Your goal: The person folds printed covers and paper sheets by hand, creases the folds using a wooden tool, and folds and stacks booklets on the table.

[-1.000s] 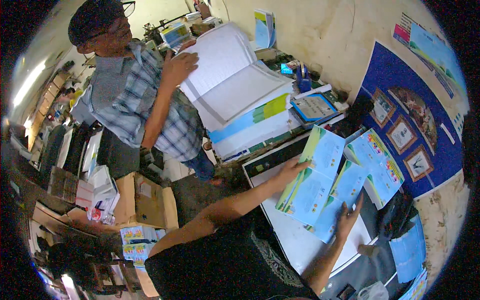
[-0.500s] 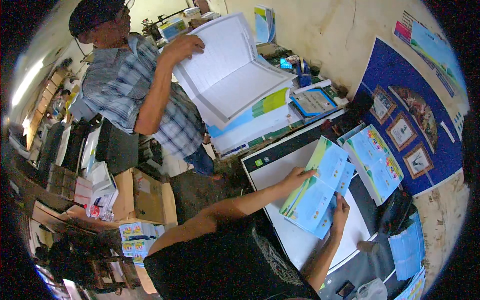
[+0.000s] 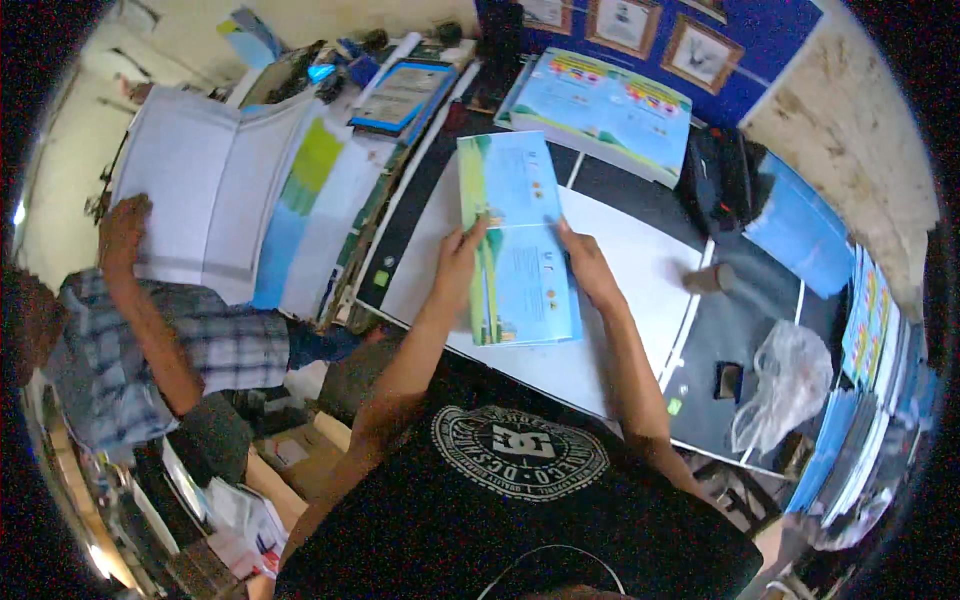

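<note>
A stack of blue and green printed covers (image 3: 520, 240) lies on the white worktop (image 3: 630, 250) in front of me. My left hand (image 3: 460, 262) grips its left edge, thumb on top. My right hand (image 3: 588, 262) holds its right edge. Both forearms reach up from below, over my black printed shirt.
A second pile of blue printed sheets (image 3: 605, 108) lies beyond, near a black bag (image 3: 722, 175). To the left a person in a checked shirt (image 3: 170, 340) lifts large white sheets (image 3: 215, 195). A clear plastic bag (image 3: 778, 385) and blue stacks (image 3: 850, 420) sit at right.
The view has swung round over the worktop. The covers I held up loosely in the air are now squared together and resting on the white surface between both hands.
</note>
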`<state>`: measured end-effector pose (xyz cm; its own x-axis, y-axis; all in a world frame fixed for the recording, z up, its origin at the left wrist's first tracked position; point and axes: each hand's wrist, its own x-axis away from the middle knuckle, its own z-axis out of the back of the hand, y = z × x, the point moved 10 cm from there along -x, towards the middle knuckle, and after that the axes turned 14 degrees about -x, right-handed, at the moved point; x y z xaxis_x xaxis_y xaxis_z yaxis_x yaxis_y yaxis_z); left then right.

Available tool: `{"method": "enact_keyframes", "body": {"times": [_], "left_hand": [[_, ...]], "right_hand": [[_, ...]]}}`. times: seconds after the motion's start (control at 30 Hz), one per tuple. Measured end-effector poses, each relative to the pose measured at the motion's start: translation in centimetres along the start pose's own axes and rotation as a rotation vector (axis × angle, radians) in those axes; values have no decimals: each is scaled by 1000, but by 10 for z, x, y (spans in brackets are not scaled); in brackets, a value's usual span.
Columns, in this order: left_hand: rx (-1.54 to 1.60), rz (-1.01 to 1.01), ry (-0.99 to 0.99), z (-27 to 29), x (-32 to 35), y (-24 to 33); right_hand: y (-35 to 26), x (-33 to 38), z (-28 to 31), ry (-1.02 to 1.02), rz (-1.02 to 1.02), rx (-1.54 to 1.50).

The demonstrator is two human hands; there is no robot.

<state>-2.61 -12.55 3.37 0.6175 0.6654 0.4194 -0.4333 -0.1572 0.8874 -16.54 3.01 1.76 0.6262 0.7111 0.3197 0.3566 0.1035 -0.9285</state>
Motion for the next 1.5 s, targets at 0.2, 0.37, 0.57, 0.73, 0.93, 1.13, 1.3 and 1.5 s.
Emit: {"method": "enact_keyframes", "body": {"times": [0.2, 0.37, 0.57, 0.73, 0.93, 1.13, 1.3, 1.5], "left_hand": [[194, 0, -94, -18, -10, -28], [172, -80, -59, -2, 6, -5], [121, -104, 58, 59, 4, 3], [222, -78, 146, 69, 5, 5], [50, -147, 36, 19, -4, -8], [131, 61, -91, -17, 1, -31], [361, 25, -156, -22, 4, -24], [40, -71, -1, 6, 6, -12]], "right_hand": [[12, -1, 0, -1, 42, 45], [10, 0, 10, -11, 20, -29], [7, -12, 38, 15, 137, -48], [-15, -7, 46, 114, 450, 198], [7, -3, -1, -29, 136, 92], [18, -3, -1, 39, 85, 213], [8, 3, -5, 27, 42, 82], [14, -2, 9, 42, 24, 55]]}}
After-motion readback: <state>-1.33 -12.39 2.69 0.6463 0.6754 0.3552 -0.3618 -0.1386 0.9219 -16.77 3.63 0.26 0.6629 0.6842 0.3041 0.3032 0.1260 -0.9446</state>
